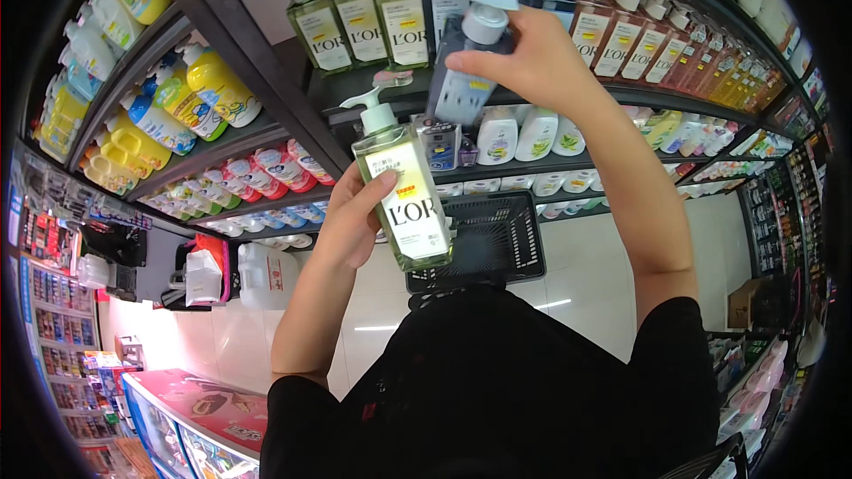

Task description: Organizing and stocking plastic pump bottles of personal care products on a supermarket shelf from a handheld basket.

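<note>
My left hand is closed round a green pump bottle with a white label, held upright and slightly tilted in front of the shelves. Higher and to the right, my right hand grips a dark blue-grey pump bottle near its white pump, in front of the upper shelf. That bottle is a little blurred. Behind it stand similar dark bottles, partly hidden by it and my hand. Matching green pump bottles stand to their left, and pink pump bottles to their right.
A black shopping basket is below my hands, near the shelf. White bottles line the lower shelf. Yellow bottles fill shelves at left, beyond a dark upright post. A white jug and a red-topped freezer stand at lower left.
</note>
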### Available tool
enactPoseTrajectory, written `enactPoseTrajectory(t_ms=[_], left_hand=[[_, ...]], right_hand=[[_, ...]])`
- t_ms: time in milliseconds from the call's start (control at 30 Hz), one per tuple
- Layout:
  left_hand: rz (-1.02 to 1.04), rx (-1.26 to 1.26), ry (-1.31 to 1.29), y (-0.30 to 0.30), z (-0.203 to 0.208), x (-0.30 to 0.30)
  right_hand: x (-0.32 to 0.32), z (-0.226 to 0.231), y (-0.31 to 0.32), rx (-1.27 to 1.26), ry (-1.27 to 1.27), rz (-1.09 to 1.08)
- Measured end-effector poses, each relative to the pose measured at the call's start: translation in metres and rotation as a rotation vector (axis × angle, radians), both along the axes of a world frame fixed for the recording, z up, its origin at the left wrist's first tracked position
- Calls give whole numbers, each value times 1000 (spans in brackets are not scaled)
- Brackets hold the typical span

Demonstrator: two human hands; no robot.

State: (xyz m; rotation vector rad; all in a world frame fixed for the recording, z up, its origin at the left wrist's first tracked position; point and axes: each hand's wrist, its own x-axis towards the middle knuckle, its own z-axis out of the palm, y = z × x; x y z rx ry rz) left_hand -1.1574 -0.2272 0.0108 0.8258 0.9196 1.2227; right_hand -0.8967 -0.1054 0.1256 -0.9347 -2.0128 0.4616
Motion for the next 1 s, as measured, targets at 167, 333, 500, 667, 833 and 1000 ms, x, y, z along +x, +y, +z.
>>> enactPoseTrajectory(t_ms=[167, 333, 500, 667, 833, 1000], left_hand=[[-28, -5, -35, -2, -4, 14], [-55, -49, 71, 5, -11, 48], [-67, 21, 259, 14, -40, 81], [35, -70, 242, 9, -77, 99], [11, -98, 366, 13, -107, 98], [54, -20, 321, 0, -159, 84]], right_hand=[[39, -21, -24, -604, 83, 138], [53, -68, -38, -840, 41, 186], [67, -116, -33, -959, 85, 248], [76, -166, -31, -1058, 47, 287], [73, -195, -39, -1195, 0, 268], [52, -260, -68, -1062, -64, 301]])
